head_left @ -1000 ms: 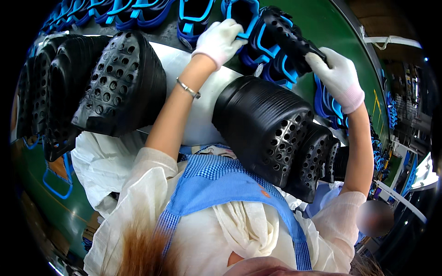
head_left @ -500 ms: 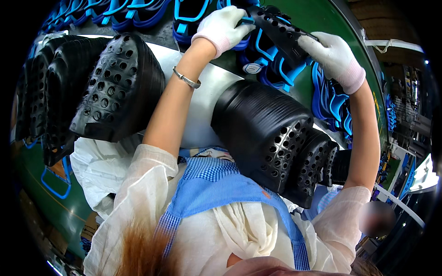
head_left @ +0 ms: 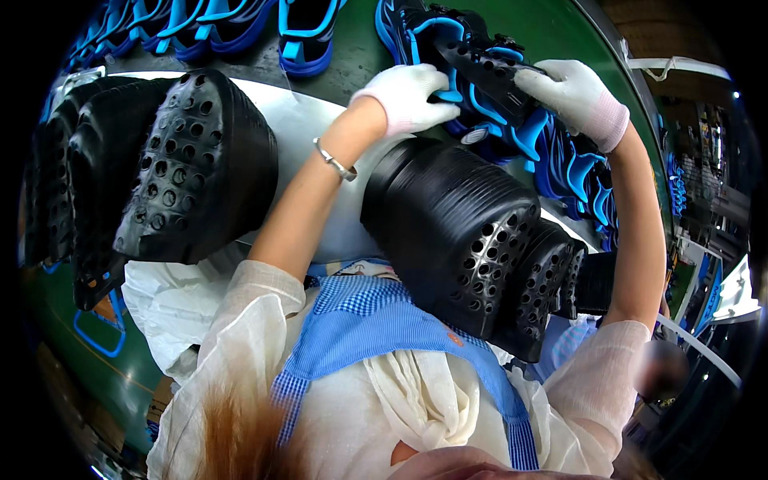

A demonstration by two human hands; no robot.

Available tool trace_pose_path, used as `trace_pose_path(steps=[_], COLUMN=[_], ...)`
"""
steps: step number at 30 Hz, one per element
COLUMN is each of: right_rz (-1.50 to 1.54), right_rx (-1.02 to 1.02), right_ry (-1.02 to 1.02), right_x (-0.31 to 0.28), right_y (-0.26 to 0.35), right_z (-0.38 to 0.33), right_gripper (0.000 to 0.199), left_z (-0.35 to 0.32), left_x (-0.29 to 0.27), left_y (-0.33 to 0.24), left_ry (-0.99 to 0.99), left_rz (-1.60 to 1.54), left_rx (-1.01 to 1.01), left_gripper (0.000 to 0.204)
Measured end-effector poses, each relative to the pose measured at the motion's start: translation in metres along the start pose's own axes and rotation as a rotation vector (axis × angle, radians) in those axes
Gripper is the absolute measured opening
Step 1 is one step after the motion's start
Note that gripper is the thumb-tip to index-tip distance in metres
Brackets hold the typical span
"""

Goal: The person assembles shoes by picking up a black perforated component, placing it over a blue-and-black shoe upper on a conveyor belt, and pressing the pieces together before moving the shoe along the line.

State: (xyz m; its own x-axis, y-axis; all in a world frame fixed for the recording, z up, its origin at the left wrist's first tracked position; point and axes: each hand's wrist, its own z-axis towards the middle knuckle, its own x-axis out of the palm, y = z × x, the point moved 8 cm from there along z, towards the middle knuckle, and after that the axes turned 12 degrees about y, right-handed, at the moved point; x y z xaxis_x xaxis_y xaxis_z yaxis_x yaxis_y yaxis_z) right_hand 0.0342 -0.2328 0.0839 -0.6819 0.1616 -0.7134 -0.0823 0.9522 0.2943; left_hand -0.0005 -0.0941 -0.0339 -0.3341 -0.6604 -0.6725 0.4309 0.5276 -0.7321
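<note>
Both my hands wear white knit gloves. My right hand (head_left: 570,98) pinches one end of a black perforated plastic shoe insert (head_left: 484,74). The insert slants over the black-and-blue sneakers; I cannot tell whether its far end is inside one. Just left of it, my left hand (head_left: 410,99) has its fingers closed round the light-blue collar edge of a sneaker (head_left: 450,86). Below my hands, nested stacks of similar black inserts (head_left: 448,216) lie on the white surface (head_left: 320,136). A larger perforated stack (head_left: 188,160) is at the left, beside my left forearm.
Rows of blue-and-black sneakers (head_left: 216,28) line the far side of the bench, and more sneakers (head_left: 588,180) run down to the right. White plastic sheeting (head_left: 172,308) hangs at the near left. A blue metal frame (head_left: 100,332) stands over the green floor.
My left hand has come nearer and to the right, onto a sneaker's collar close to the insert. The insert's far end has dropped lower among the sneakers. My right hand still holds it.
</note>
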Motion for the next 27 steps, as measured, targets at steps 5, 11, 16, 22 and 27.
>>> trace_pose_path(steps=[5, 11, 16, 22, 27], right_rz=[0.049, -0.037, 0.027, 0.006, -0.018], right_rx=[-0.021, -0.109, -0.028, -0.031, -0.202], right_ry=[0.032, -0.005, -0.008, 0.023, -0.229], right_x=[0.006, 0.007, 0.011, 0.014, -0.004], right_y=[-0.018, -0.003, -0.007, 0.003, -0.004], right_z=[-0.007, -0.006, -0.007, -0.010, -0.068], right_gripper=[0.053, 0.052, 0.053, 0.049, 0.039], left_z=[-0.026, 0.015, 0.025, 0.007, -0.037], left_x=[-0.079, -0.077, -0.080, -0.090, -0.131], left_y=[0.002, 0.034, 0.052, 0.053, 0.032], left_ry=[-0.619, -0.608, -0.526, -0.503, -0.670], left_rz=[-0.051, 0.072, -0.035, 0.006, 0.770], left_rx=[-0.113, -0.118, -0.262, -0.273, -0.499], left_gripper=[0.029, 0.028, 0.029, 0.030, 0.053])
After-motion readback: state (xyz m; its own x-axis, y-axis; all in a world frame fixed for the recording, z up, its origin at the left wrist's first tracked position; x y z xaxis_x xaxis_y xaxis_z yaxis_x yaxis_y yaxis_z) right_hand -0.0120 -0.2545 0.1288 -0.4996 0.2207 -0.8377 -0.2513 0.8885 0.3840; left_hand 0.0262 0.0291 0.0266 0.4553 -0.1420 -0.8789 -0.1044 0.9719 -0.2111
